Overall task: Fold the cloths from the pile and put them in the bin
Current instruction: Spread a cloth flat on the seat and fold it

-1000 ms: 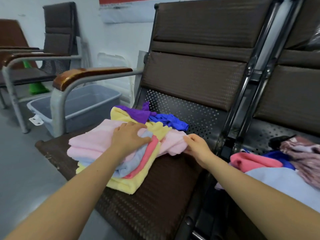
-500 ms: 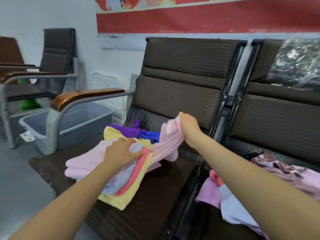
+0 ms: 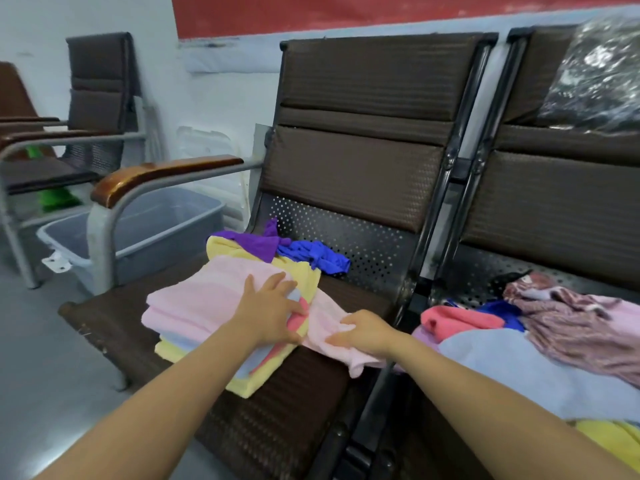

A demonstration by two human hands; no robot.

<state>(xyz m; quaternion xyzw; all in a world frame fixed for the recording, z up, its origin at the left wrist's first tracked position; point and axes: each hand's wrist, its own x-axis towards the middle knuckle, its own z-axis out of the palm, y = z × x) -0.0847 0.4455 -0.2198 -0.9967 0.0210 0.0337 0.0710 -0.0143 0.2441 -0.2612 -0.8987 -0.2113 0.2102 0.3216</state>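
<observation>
Pink cloth (image 3: pixel 329 327) (long axis left-right) under both hands

I'm scanning for writing and nothing is legible. The red banner (image 3: pixel 381 10) on the far wall shows only plain colour from here. The white tag (image 3: pixel 55 263) hanging off the near left corner of the grey bin (image 3: pixel 166 233) looks blank, too small for me to read.

Bare forearms, no sleeves/jewelry.
</observation>
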